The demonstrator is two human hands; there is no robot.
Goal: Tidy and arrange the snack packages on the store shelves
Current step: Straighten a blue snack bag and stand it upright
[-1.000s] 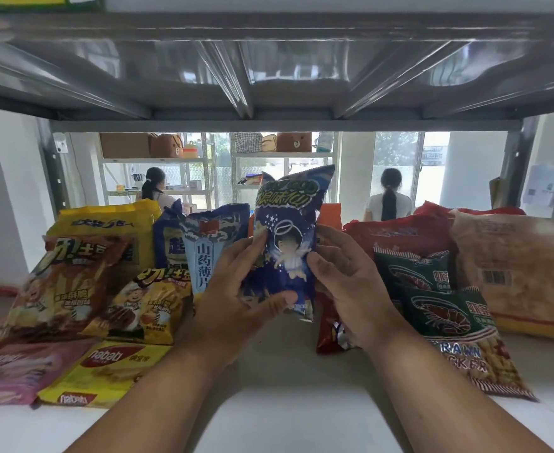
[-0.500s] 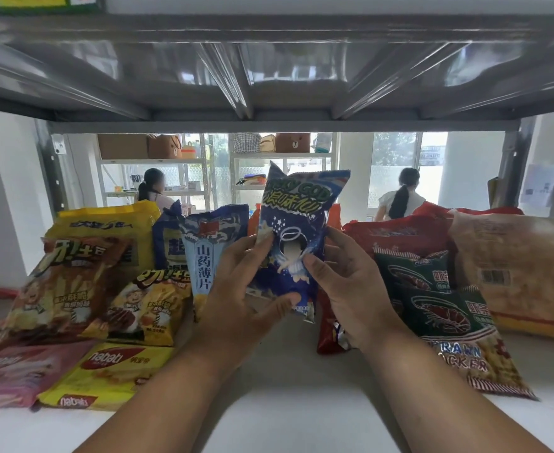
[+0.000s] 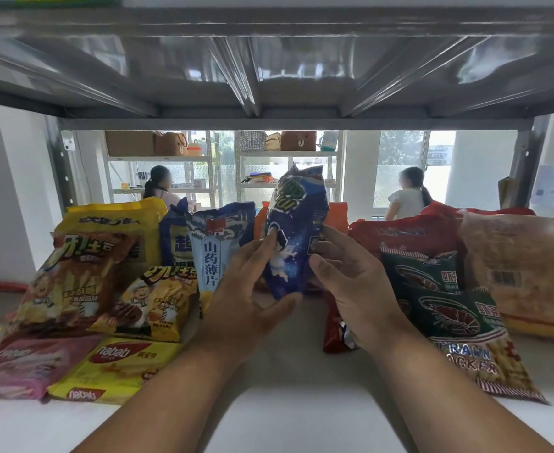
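Observation:
I hold a dark blue snack bag [image 3: 297, 237] upright above the white shelf [image 3: 288, 407], turned edge-on toward me. My left hand [image 3: 249, 289] pinches its lower left side with thumb under the bottom corner. My right hand [image 3: 347, 276] touches its right edge with fingers spread. A pale blue yam-chip bag [image 3: 215, 253] stands just left of it. Behind my right hand a red and orange bag [image 3: 334, 325] leans on the shelf.
Yellow and brown toast-snack bags [image 3: 73, 279] and flat wafer packs [image 3: 119, 367] fill the left side. Green prawn-cracker bags [image 3: 448, 308], red bags [image 3: 406, 233] and a large tan pack [image 3: 527, 269] fill the right. A metal shelf [image 3: 269, 67] hangs low overhead. Two people stand beyond.
The blue bag has been lifted slightly and twisted, so its front now faces left and it looks narrower. My right hand's grip has loosened, its fingers spreading along the bag's edge.

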